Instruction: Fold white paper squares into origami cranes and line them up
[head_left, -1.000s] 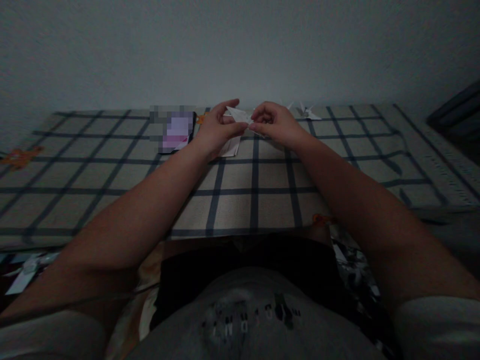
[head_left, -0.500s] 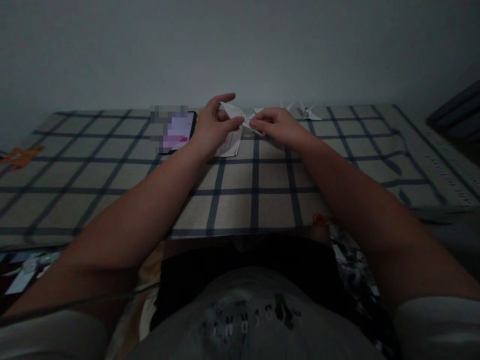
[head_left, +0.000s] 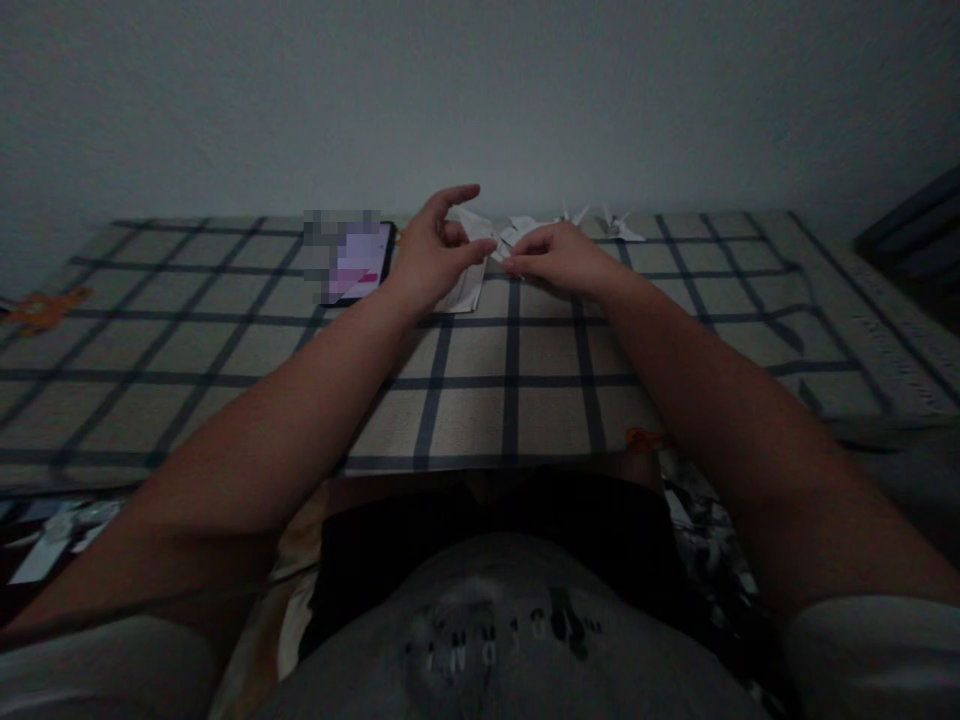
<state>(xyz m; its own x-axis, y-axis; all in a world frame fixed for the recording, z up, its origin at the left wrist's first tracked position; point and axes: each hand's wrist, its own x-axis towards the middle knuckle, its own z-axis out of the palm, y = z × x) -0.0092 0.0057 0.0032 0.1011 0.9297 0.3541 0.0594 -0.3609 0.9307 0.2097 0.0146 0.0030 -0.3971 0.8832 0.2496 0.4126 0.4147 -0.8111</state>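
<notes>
Both my hands meet at the far middle of a checked cloth (head_left: pixel 480 390), over a small folded white paper piece (head_left: pixel 504 234). My left hand (head_left: pixel 433 255) pinches the piece between thumb and fingers, with the index finger raised. My right hand (head_left: pixel 559 258) pinches its other side with fingers closed, low over the cloth. Under my left hand lies a flat sheet of white paper (head_left: pixel 463 292).
A lit phone (head_left: pixel 358 262) lies left of my hands. Two folded paper cranes (head_left: pixel 616 227) stand at the far edge by the wall. An orange shape (head_left: pixel 41 308) sits on the cloth's left side. Paper scraps (head_left: pixel 52 535) lie off the near left edge.
The paper piece and both hands have sunk a little toward the cloth, and the piece has been turned between the fingers.
</notes>
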